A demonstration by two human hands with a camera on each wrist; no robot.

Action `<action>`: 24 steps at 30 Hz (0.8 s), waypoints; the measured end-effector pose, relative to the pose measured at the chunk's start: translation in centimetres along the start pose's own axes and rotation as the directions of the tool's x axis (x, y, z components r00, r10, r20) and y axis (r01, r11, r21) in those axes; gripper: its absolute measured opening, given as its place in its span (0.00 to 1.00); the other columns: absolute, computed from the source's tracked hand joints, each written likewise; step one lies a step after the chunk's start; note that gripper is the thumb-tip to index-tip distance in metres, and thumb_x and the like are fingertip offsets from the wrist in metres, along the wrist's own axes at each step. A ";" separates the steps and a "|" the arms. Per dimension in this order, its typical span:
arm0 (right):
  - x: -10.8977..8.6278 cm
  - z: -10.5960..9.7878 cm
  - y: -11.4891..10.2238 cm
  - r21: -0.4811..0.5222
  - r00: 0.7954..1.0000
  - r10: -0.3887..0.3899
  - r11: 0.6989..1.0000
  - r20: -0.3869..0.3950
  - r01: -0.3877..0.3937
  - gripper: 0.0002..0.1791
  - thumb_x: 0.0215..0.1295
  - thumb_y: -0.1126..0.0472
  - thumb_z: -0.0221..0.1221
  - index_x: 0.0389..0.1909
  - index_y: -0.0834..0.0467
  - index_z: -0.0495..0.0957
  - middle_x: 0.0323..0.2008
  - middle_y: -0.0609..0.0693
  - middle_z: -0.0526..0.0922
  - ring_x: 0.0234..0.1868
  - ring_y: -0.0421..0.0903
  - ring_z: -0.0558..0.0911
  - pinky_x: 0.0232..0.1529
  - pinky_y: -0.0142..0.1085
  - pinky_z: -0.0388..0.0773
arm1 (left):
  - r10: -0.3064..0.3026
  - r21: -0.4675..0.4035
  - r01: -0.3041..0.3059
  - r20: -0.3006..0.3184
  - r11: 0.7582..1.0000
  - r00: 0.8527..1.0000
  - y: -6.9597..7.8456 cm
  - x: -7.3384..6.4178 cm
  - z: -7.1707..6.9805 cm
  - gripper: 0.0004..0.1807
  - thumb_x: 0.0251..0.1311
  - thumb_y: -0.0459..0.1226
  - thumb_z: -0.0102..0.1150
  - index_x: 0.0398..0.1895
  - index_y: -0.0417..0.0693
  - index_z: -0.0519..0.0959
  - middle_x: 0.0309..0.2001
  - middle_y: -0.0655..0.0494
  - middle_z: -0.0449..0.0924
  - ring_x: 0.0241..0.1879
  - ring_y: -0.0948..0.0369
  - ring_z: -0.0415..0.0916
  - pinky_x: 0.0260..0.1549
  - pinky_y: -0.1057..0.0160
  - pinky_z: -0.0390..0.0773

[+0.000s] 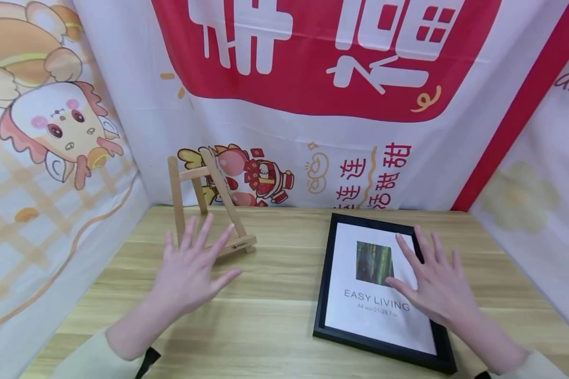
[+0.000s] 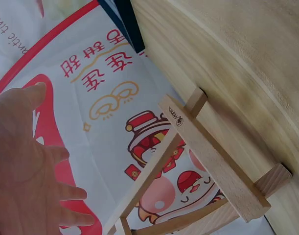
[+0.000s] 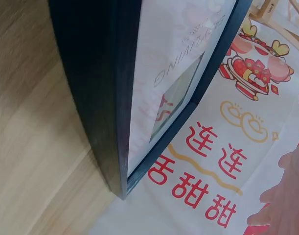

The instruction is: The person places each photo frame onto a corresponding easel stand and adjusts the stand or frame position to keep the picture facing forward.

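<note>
Black picture frame [image 1: 365, 318]: lying flat on wood-grain table [image 1: 275, 295], right side. Right hand [image 1: 438, 287]: above it, fingers spread wide, holding nothing. Wooden easel [image 1: 224, 192]: standing, left. Left hand [image 1: 189, 271]: before it, equally splayed, empty. Handling: frame probably best gripped by opposite rims.

A cloth-walled booth [image 1: 33, 205]: pale wood-grained tabletop [image 1: 275, 316] beneath left hand [image 1: 188, 271] and right hand [image 1: 438, 284], printed red-and-white fabric [image 1: 308, 97] hanging beyond them.

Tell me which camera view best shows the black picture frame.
The head view: the black picture frame appears almost whole, though the right hand covers part. The right wrist view shows part at a slant; the left wrist view, only a corner.
</note>
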State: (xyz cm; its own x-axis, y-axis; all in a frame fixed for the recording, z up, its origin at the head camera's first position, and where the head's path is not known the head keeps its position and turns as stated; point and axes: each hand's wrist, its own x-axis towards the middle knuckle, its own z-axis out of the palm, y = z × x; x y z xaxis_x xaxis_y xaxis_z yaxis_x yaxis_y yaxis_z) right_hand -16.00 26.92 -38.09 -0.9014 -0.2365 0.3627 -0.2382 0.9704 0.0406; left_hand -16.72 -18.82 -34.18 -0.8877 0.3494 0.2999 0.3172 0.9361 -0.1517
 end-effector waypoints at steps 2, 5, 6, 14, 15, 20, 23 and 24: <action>0.1 0.0 0.2 -0.007 1.000 0.004 1.000 0.004 -0.004 0.53 0.57 0.28 0.55 0.78 0.45 0.45 0.75 0.63 0.42 0.71 0.71 0.45 0.60 0.75 0.43 | 0.002 -0.012 -0.002 0.003 1.000 1.000 0.2 0.2 0.2 0.46 0.60 0.71 0.39 0.78 0.65 0.46 0.76 0.43 0.36 0.72 0.37 0.35 0.61 0.27 0.31; 0.2 -0.2 0.6 -0.022 1.000 0.014 1.000 0.016 -0.014 0.54 0.57 0.29 0.55 0.78 0.46 0.44 0.75 0.64 0.41 0.70 0.71 0.46 0.59 0.76 0.44 | 0.008 -0.017 -0.008 -0.003 1.000 1.000 0.4 0.7 0.4 0.46 0.60 0.71 0.41 0.78 0.65 0.46 0.76 0.43 0.35 0.72 0.37 0.35 0.60 0.27 0.31; 0.2 -0.2 0.8 -0.028 1.000 0.019 0.999 0.020 -0.018 0.54 0.57 0.29 0.55 0.78 0.46 0.43 0.75 0.64 0.41 0.70 0.72 0.46 0.59 0.76 0.45 | 0.011 -0.016 -0.011 -0.008 1.000 1.000 0.5 0.9 0.4 0.47 0.60 0.71 0.41 0.78 0.65 0.46 0.76 0.43 0.35 0.72 0.37 0.35 0.60 0.27 0.32; -0.4 -0.4 2.8 -0.067 0.998 0.056 0.996 0.033 -0.053 0.55 0.56 0.28 0.55 0.78 0.47 0.44 0.75 0.65 0.42 0.70 0.72 0.46 0.57 0.77 0.44 | 0.033 -0.007 -0.033 -0.001 0.999 0.999 1.4 2.7 0.3 0.48 0.58 0.73 0.37 0.78 0.65 0.46 0.76 0.43 0.38 0.72 0.36 0.34 0.60 0.27 0.32; -0.6 -0.4 3.0 -0.072 0.998 0.060 0.996 0.036 -0.057 0.54 0.56 0.27 0.54 0.78 0.47 0.44 0.75 0.65 0.42 0.70 0.72 0.46 0.57 0.78 0.44 | 0.040 -0.006 -0.040 0.002 0.999 0.999 1.6 2.9 0.4 0.48 0.58 0.73 0.36 0.78 0.65 0.46 0.76 0.43 0.38 0.72 0.36 0.34 0.60 0.27 0.32; -1.0 -0.6 4.2 -0.084 0.997 0.072 0.994 0.041 -0.069 0.53 0.58 0.26 0.51 0.78 0.48 0.45 0.74 0.67 0.42 0.70 0.73 0.44 0.57 0.78 0.42 | 0.072 0.005 -0.072 0.007 0.997 0.997 2.7 4.3 0.9 0.48 0.58 0.74 0.33 0.78 0.66 0.46 0.77 0.44 0.37 0.72 0.36 0.37 0.61 0.26 0.33; -1.3 -0.6 4.6 -0.083 0.996 0.081 0.994 0.042 -0.077 0.53 0.59 0.26 0.51 0.78 0.48 0.44 0.74 0.67 0.42 0.70 0.73 0.43 0.56 0.78 0.41 | 0.091 0.011 -0.091 0.019 0.996 0.996 3.7 5.1 1.4 0.48 0.58 0.74 0.33 0.78 0.66 0.45 0.76 0.44 0.35 0.72 0.36 0.37 0.60 0.26 0.37; -1.3 -0.6 4.8 -0.082 0.995 0.087 0.993 0.046 -0.084 0.53 0.59 0.27 0.51 0.78 0.48 0.44 0.74 0.67 0.42 0.70 0.73 0.42 0.56 0.78 0.40 | 0.099 0.015 -0.099 0.024 0.995 0.995 4.1 5.4 1.7 0.48 0.58 0.74 0.33 0.78 0.66 0.45 0.76 0.44 0.35 0.72 0.36 0.37 0.60 0.26 0.38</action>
State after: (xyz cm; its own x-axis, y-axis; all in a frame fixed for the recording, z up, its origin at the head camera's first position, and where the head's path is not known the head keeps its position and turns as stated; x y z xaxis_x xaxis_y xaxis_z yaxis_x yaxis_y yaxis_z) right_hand -15.70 31.89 -37.82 -0.9345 -0.1527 0.3215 -0.1316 0.9875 0.0864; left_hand -20.80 -13.20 -34.76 -0.8599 0.4391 0.2604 0.3987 0.8962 -0.1947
